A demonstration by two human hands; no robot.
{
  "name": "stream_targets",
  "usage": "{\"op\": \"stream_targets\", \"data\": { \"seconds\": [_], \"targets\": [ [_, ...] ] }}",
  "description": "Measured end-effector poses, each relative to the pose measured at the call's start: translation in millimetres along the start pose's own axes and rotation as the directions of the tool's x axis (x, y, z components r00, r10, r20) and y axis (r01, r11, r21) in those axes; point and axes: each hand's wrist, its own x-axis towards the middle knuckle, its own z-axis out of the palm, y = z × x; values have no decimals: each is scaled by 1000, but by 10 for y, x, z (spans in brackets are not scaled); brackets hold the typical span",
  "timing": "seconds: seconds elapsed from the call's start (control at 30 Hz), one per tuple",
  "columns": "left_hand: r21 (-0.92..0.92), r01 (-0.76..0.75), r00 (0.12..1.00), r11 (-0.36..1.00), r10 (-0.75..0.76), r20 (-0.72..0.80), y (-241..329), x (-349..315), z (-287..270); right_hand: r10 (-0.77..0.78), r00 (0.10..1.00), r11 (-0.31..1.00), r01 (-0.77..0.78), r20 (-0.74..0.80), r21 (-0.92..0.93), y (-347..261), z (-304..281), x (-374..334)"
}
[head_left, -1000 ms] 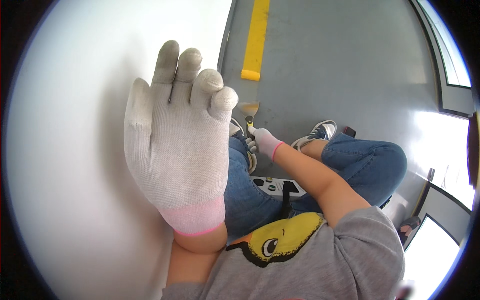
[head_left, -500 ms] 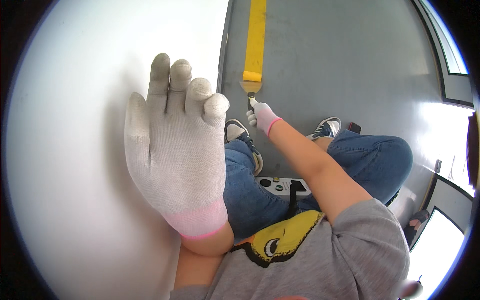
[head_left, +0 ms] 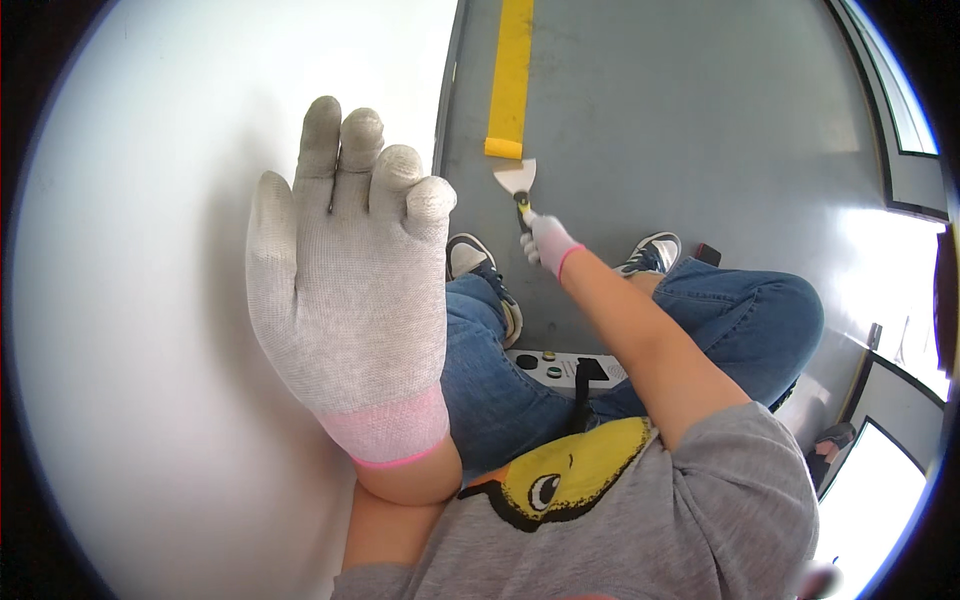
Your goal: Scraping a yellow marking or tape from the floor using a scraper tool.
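My left hand [head_left: 350,280], in a white knitted glove with a pink cuff, is raised in front of the white wall [head_left: 130,300]. Its fingers are stretched, the outer ones bent a little, and nothing is in it. Out over the grey floor, my right hand [head_left: 552,245], gloved alike, grips the black and yellow handle of a scraper [head_left: 515,178]. The scraper's wide metal blade points away from me, tilted to the left. Just beyond the blade is the curled near end of a yellow floor tape strip [head_left: 511,80], with a small gap between them.
My crouched legs in jeans and two sneakers [head_left: 475,262] flank the working spot. A white panel with round dark parts [head_left: 570,368] lies between my legs. Near the right shoe is a small dark red-edged object [head_left: 707,254]. Bright framed panels [head_left: 875,480] stand at the right.
My right hand has drawn the scraper back toward me and to the right, off the tape's curled end. The blade has turned to tilt left. My left hand has barely shifted.
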Motion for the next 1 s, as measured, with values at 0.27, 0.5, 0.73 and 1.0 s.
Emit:
{"op": "stream_targets", "data": {
  "seconds": [0.27, 0.5, 0.73, 1.0],
  "targets": [
    [-9, 1, 1000, 1000, 0, 8, 13, -40, 41, 86, 996, 992, -88, 34, 86, -147, 7, -112],
    [-3, 7, 1000, 1000, -7, -2, 0, -21, 57, 206, 974, 975, -213, 94, 63, 391, 214, -237],
    [-5, -13, 999, 1000, 13, -40, 45, -33, 48, 114, 992, 992, -117, 62, 48, -58, 569, 4],
    [-41, -8, 999, 999, 6, -43, 55, -12, 91, 63, 985, 970, -99, 161, 223, -319, 768, 26]
  ]
}}
